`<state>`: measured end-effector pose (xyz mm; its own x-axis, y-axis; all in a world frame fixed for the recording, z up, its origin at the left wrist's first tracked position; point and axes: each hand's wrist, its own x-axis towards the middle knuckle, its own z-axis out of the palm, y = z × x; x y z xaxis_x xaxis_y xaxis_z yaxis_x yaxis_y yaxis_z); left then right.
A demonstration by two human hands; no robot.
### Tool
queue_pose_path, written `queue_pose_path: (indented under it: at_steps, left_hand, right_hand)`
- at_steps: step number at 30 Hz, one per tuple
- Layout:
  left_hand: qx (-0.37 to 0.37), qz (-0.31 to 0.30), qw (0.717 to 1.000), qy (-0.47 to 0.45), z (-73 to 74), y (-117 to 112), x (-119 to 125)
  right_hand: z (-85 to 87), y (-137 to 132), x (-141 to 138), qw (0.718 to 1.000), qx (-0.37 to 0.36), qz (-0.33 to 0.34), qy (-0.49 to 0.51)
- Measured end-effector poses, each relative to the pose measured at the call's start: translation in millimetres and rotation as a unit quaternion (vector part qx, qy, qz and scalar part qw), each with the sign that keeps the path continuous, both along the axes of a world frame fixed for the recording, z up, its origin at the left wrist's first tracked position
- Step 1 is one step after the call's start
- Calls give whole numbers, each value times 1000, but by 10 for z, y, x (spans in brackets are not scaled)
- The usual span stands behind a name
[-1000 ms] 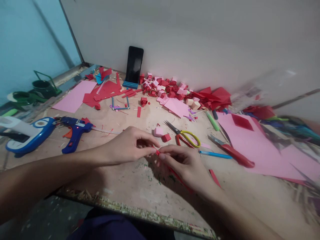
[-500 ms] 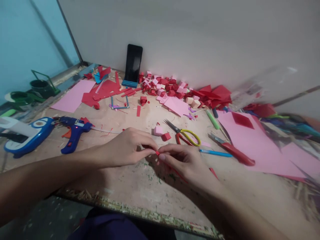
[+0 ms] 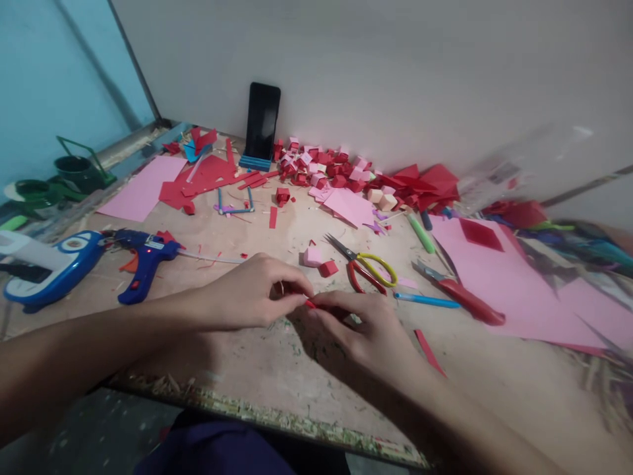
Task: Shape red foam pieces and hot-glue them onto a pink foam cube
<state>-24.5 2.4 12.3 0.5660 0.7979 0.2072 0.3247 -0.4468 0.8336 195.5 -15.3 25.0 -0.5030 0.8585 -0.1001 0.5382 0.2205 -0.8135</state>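
Note:
Between the fingertips of both hands is a small piece of red paper (image 3: 310, 304), mostly hidden by the fingers. My left hand (image 3: 264, 293) pinches it from the left. From the right, my right hand (image 3: 363, 323) pinches the same piece with thumb and forefinger. Just beyond the fingers sit a pink paper cube (image 3: 312, 256) and a red paper cube (image 3: 328, 268). Scissors (image 3: 366, 264) with one yellow and one red handle lie behind my right hand. A red paper strip (image 3: 430, 353) rests to the right of that hand.
At left, a blue glue gun (image 3: 148, 257) lies by its blue and white stand (image 3: 59, 267). A phone (image 3: 262, 122) stands at the back beside piled paper cubes (image 3: 326, 165). To the right are a blue pen (image 3: 428, 301), a red-handled knife (image 3: 469, 300) and pink sheets (image 3: 524, 297).
The fingers have shifted slightly around the red paper, which shows less now. My right hand has turned a little, and the red strip beside it is more exposed. The view has shifted slightly.

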Motion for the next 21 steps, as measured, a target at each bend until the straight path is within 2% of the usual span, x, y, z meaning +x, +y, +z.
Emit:
queue_pose_path:
  at_steps: [7, 10, 13, 17, 21]
  left_hand:
    - [26, 8, 1000, 7, -31, -5, 34]
    - [21, -2, 1000, -18, -19, -11, 36]
    - [-20, -9, 999, -41, -7, -10, 25]
    - [-89, 13, 993, -70, -7, -6, 23]
    - [-139, 42, 987, -71, 2, -7, 38]
  right_hand:
    - [-46, 95, -4, 982, -161, -37, 92]
    - [-60, 105, 10, 956, -250, -47, 145]
    - [-50, 92, 9, 926, -312, -57, 206]
    - [-45, 93, -2, 915, -326, -63, 229]
    - [-72, 97, -1, 938, -287, -62, 187]
